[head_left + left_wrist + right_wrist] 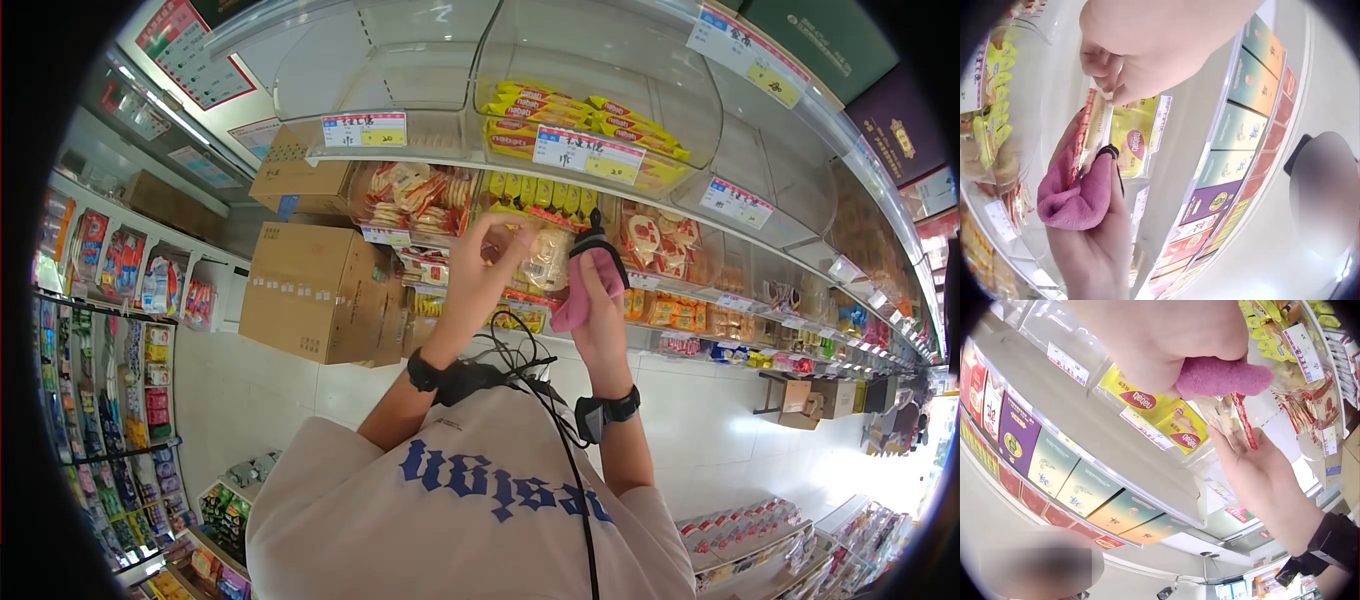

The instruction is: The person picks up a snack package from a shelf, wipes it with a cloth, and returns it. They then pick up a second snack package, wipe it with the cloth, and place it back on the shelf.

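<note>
Head view showed the left grip [482, 272] pinching a light, crinkly snack packet [546, 258] by its edge before the shelf [445, 160], the right grip [602, 318] curled round a soft cloth [577, 300] against it; sealed edges seemed safest.

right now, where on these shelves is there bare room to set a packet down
The clear curved plastic bin top left looks bare, bordered by the brown cardboard box and the yellow wafer packs. The row of snack packets beneath, near the left hand and right hand, is crowded.
</note>
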Available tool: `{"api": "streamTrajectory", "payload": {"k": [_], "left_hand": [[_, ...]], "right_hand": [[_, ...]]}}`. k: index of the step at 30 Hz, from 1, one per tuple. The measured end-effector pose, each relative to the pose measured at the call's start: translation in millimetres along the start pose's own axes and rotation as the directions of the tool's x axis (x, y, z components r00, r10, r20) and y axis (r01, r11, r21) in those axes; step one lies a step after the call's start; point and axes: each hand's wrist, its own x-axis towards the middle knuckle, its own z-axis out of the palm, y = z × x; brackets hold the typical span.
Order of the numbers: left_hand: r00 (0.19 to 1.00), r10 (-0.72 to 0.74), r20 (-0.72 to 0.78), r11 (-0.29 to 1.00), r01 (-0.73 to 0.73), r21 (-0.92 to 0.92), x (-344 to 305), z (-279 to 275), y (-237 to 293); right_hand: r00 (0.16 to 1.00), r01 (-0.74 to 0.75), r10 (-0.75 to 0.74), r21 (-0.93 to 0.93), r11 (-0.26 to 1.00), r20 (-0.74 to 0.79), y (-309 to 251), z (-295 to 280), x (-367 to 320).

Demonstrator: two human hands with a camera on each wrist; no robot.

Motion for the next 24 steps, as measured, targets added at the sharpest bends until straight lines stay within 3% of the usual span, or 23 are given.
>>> {"api": "streamTrajectory", "payload": {"k": [1, 3, 4, 5, 6, 8, 10, 11, 14, 17, 20, 23, 24], "left_hand": [[0.997, 0.075, 0.014, 0.995, -0.076, 0.070, 0, 1, 1], [0.973, 0.223, 0.059, 0.951, -0.231, 0.204, -2, 5, 4], [0.987, 0.152, 0.051, 0.984, -0.155, 0.083, -4, 12, 3], [0.995, 0.080, 0.052, 0.996, -0.078, -0.040, -7, 21, 1], [0.998, 0.008, 0.063, 0.987, 0.002, -0.161, -9, 26, 1], [0.983, -0.105, 0.150, 0.968, 0.136, -0.213, -9, 19, 5], [0.965, -0.158, 0.209, 0.955, 0.203, -0.216, -6, 13, 13], [0.981, -0.097, 0.166, 0.969, 0.131, -0.208, -6, 16, 10], [0.980, -0.073, 0.183, 0.974, 0.110, -0.199, -2, 11, 1], [0.970, -0.133, 0.202, 0.950, 0.183, -0.255, -3, 5, 7], [0.984, -0.115, 0.138, 0.956, 0.147, -0.255, -5, 8, 11], [0.991, -0.107, 0.077, 0.983, 0.117, -0.141, -5, 7, 2], [0.992, -0.112, 0.056, 0.984, 0.118, -0.131, -5, 7, -5]], "right_hand": [[1.000, 0.008, -0.008, -0.060, 0.998, 0.001, 1, -2, -1], [0.974, 0.193, -0.219, -0.309, 0.931, -0.051, 1, 12, -8], [0.944, 0.271, -0.325, -0.430, 0.861, -0.056, 1, 21, -13], [0.914, 0.362, -0.405, -0.521, 0.773, 0.034, 20, 8, -8], [0.890, 0.426, -0.429, -0.616, 0.663, 0.153, 16, 14, -8], [0.780, 0.599, -0.479, -0.701, 0.387, 0.402, 10, 23, -6], [0.795, 0.580, -0.476, -0.700, 0.416, 0.376, 17, 19, -2], [0.804, 0.569, -0.473, -0.700, 0.432, 0.362, 19, 16, -1], [0.868, 0.492, -0.368, -0.685, 0.537, 0.335, 15, 12, 1], [0.875, 0.482, -0.343, -0.668, 0.567, 0.340, 12, 12, 0], [0.850, 0.510, -0.379, -0.747, 0.426, 0.365, 10, 9, 7], [0.907, 0.393, -0.355, -0.762, 0.515, 0.228, 14, -3, 14], [0.952, 0.294, -0.261, -0.732, 0.615, 0.162, 9, -4, 14]]}}
